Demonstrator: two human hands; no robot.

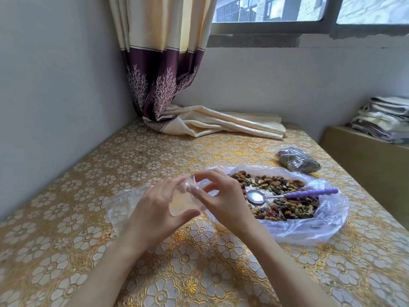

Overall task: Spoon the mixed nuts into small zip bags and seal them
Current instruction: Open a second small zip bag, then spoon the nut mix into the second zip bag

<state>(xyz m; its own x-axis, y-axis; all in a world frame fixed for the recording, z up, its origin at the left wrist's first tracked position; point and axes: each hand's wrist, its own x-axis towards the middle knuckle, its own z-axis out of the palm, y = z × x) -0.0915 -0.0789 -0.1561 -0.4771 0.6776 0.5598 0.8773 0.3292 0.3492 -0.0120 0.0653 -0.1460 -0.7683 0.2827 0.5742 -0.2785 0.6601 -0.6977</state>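
Filled bag (297,160) beyond nuts (285,201)

A: State the nuts and spoon.
B: Mixed nuts (285,196) spread in an open clear plastic bag (314,229), right of frame centre. Spoon (290,194), purple handle, lies on them, bowl up.
A: Zip bag?
B: Small zip bag (186,202), clear, empty, frame centre, raised above the table.

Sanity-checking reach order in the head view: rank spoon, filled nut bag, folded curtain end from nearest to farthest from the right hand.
From the right hand:
1. spoon, just to its right, lying on the mixed nuts.
2. filled nut bag, farther back on the right of the table.
3. folded curtain end, at the table's far edge by the wall.
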